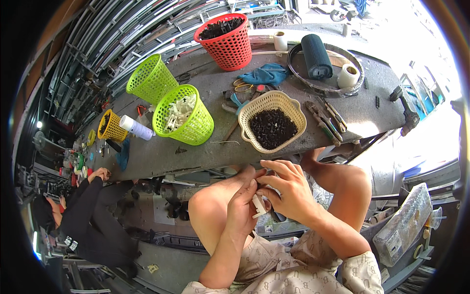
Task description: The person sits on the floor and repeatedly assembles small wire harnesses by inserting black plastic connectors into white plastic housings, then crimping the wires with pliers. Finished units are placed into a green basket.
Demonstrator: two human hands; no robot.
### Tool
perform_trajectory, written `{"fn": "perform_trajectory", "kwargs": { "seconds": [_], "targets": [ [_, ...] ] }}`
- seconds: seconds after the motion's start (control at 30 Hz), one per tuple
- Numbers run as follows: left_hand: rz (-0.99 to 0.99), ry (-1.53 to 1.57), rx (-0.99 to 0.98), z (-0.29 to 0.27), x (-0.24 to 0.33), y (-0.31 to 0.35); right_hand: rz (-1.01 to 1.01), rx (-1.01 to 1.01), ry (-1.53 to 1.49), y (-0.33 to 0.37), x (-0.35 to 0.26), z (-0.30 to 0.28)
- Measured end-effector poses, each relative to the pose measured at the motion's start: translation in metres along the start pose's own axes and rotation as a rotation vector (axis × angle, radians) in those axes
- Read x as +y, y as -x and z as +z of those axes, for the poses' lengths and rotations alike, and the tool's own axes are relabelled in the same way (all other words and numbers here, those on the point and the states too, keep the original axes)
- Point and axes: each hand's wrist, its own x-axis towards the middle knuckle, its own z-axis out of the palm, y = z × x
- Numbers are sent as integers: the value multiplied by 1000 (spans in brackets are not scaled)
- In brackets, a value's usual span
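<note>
My left hand [243, 202] is closed around a small white plastic fitting [259, 206], whose notched lower end sticks out below the fingers. Close against it, my right hand [291, 190] has its fingertips bent over the top of the left one; whatever they pinch is hidden. Both hands are above my lap, just short of the table edge. Beyond them a cream plastic basket [299, 124] holds many small black parts [272, 128]. To its left, white plastic pieces [180, 112] fill part of a green perforated basket [201, 128].
Pliers and other hand tools [325, 121] lie right of the cream basket. Farther back are a red basket [230, 48] of black parts, a blue cloth [265, 74] and a black ring [299, 81] around a dark cylinder [316, 56]. Another person [93, 215] sits at the left.
</note>
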Motion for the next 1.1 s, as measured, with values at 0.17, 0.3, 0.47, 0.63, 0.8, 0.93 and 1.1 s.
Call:
{"fn": "perform_trajectory", "kwargs": {
  "seconds": [0.17, 0.3, 0.47, 0.63, 0.8, 0.93, 1.1],
  "targets": [
    [63, -80, 87, 7, 4, 1, -44, 71, 21, 4, -2, 0],
    [282, -166, 207, 9, 13, 0, 121, 125, -277, 9, -7, -7],
    [574, -213, 205, 13, 16, -3, 196, 40, -495, 21, -27, 1],
    [676, -238, 287, 19, 13, 0, 307, 154, -637, 21, -34, 16],
    [835, -368, 261, 25, 15, -7, 363, 133, -637, 20, -35, 14],
    [822, -339, 241, 28, 17, -6, 272, 121, -597, 19, -37, 12],
    [796, -257, 105, 29, 20, -6, 189, 175, -597, 15, -34, 12]
  ]
}}
